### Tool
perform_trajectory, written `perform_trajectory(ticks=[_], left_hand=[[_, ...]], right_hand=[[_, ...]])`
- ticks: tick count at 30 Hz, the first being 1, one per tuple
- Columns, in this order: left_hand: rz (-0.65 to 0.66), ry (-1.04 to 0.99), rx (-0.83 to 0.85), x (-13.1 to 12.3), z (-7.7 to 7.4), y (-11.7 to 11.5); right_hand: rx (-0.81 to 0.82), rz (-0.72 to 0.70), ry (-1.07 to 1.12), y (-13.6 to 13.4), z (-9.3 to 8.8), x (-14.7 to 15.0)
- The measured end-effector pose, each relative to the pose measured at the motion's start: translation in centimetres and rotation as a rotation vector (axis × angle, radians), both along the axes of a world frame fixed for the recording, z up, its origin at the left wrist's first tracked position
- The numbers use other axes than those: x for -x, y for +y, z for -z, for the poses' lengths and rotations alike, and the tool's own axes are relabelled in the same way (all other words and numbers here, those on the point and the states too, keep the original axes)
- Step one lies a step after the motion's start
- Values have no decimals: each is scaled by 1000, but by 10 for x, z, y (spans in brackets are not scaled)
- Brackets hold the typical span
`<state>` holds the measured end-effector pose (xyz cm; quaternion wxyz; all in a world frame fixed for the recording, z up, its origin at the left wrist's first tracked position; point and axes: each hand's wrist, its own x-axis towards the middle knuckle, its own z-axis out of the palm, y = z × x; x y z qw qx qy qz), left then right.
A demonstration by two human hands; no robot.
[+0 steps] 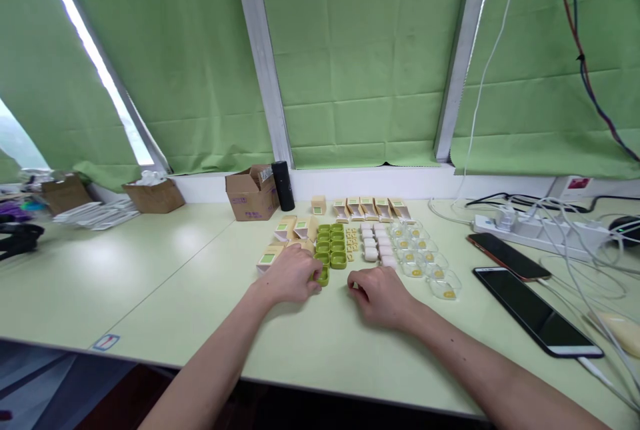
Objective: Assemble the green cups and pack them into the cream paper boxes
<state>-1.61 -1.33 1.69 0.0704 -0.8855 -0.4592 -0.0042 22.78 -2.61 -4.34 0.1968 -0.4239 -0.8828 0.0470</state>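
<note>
My left hand is bent over the front end of the green cases, its thumb and fingers closed about the nearest small green case. The rest of these square, open-topped green cases stand in two columns just beyond. My right hand rests on the table with curled fingers; whatever they might hold is hidden. Right beyond it are two columns of small white rounded cases. Between the green and white cases lie tiny yellowish pieces. Clear plastic shells with yellow spots lie to its right.
Folded paper boxes with green labels sit beside my left hand, with more boxes behind. A cardboard carton and a black cylinder stand at the back. Phones, cables and a power strip occupy the right.
</note>
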Motion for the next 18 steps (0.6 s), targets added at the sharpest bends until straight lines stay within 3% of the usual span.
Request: perform_trajectory(ticks=[18], left_hand=[[116,10,-86,-5,10,0]], right_hand=[[-70,-29,213,5,8,0]])
